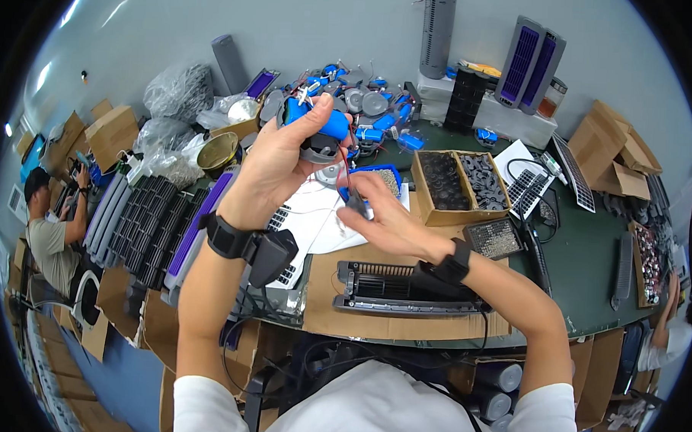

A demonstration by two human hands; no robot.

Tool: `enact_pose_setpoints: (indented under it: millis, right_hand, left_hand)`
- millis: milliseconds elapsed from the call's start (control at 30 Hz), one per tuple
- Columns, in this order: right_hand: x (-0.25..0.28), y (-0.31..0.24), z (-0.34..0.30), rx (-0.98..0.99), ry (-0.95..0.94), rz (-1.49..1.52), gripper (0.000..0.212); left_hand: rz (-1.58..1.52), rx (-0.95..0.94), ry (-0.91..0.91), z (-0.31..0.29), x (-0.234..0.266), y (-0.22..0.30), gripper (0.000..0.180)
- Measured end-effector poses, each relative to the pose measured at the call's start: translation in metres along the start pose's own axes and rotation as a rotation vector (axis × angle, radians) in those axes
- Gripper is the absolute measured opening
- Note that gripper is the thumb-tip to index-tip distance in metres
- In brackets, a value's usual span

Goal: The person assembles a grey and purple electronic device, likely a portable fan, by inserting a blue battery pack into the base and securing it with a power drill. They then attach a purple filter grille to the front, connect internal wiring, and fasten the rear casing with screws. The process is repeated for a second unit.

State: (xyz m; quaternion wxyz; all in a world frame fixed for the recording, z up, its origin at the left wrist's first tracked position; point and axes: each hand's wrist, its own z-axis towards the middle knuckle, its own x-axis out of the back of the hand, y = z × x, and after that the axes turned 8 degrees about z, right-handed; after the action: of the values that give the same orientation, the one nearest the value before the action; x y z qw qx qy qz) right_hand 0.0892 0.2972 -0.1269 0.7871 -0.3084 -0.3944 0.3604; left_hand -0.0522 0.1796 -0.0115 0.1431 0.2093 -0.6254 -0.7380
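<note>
Raised over the table, my left hand [268,164] grips a blue battery pack [334,126] joined to a dark round plastic part [319,148]. A thin red wire [343,156] hangs down from it toward my right hand [395,221]. The fingers of that hand pinch a small dark grey piece [355,203], whose exact kind I cannot make out. Below my hands, a long dark grey slotted housing [381,287] lies on a flat cardboard sheet [324,291]. My right wrist, with its black strap, partly covers the housing's right end.
A two-part box [419,207] of dark parts stands right of my hands, with a tray of small metal pieces [490,238] beside it. Behind lies a heap of blue battery packs and grey discs [374,103]. Stacked grey housings [144,220] line the left. Another person [52,240] works at far left.
</note>
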Motion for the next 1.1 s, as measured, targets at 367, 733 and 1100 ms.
enact_pose_setpoints:
  millis: [367,733,1100]
  right_hand:
    - [0.030,-0.022,0.025,-0.233,-0.075,0.289,0.028]
    - [0.045,-0.027,0.045,-0.090,-0.108,0.465,0.033]
    - [0.059,-0.036,0.036,-0.078,-0.241,0.420,0.035]
  left_hand:
    - [0.384,-0.254,0.278,0.020,0.048,-0.077,0.072]
    - [0.141,-0.114,0.100,0.012,0.042,-0.102,0.073]
    - [-0.358,-0.018,-0.158,-0.006,0.052,-0.084,0.072]
